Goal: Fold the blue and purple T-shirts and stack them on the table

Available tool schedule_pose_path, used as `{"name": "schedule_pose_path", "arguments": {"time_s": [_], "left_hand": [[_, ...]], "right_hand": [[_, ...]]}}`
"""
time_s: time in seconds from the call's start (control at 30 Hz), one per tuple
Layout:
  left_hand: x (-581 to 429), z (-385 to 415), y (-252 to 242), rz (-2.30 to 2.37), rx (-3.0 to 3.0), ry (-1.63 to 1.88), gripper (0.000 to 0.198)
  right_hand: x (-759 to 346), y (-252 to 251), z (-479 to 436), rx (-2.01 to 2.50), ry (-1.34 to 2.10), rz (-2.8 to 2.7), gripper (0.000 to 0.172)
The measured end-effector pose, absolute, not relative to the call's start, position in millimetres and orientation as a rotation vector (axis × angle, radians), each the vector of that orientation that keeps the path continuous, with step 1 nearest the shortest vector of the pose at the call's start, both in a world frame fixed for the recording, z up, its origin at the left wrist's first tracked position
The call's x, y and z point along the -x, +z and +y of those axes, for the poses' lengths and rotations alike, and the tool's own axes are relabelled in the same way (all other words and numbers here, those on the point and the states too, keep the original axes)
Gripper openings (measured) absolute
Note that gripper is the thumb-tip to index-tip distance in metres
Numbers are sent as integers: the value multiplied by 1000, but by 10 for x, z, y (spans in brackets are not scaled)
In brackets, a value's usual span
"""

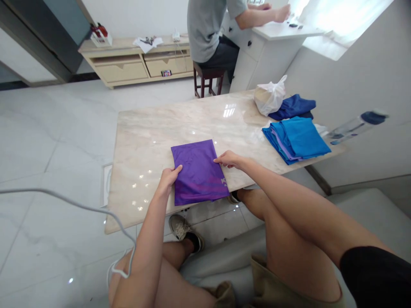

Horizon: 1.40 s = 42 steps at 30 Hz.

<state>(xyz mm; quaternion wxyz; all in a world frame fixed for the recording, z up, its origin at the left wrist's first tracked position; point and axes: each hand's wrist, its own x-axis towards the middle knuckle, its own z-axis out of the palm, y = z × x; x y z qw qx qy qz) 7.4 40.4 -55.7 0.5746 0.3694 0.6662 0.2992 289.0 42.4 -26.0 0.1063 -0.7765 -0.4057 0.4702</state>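
My left hand [168, 179] has its fingers closed on the left edge of the folded purple garment [197, 171], thumb on top. My right hand [228, 159] lays curled fingers on the opposite edge; whether they pinch it or only press, I cannot tell. One hand at each side likely keeps the slippery, faintly shiny fabric square. It lies as a flat rectangle at the near edge of the bench [154, 137], a polished, pale marble-like top that mirrors the lights. Well apart to the right lies a neat stack of blue cloths [295, 139], with a crumpled white plastic bag [269, 98] and a dark blue cloth [293, 107] beyond. Another person sits at a white desk behind.
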Motion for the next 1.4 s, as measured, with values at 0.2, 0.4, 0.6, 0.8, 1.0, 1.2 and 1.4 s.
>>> {"name": "schedule_pose_path", "arguments": {"time_s": [0.2, 0.4, 0.6, 0.8, 1.0, 1.2, 1.4], "left_hand": [[8, 372, -374, 1552, -961, 785, 46], [66, 366, -120, 1453, -1070, 1103, 54], [81, 332, 78, 1506, -1355, 1463, 34], [63, 188, 240, 1389, -1658, 1617, 35], [-18, 130, 223, 1349, -1387, 1566, 47], [75, 232, -89, 1698, -1368, 1053, 27], [86, 257, -272, 1869, -1609, 781, 18]], "right_hand": [[-2954, -34, 482, 2185, 1280, -1236, 35], [-3028, 296, 495, 1845, 1083, -1369, 30], [-3062, 523, 456, 1584, 608, -1499, 37], [-3046, 609, 446, 1439, 555, -1518, 47], [-2980, 458, 499, 1517, 500, -1463, 45], [-3078, 154, 625, 1864, 491, -1515, 4], [-3194, 140, 622, 2063, 441, -1564, 12]]}}
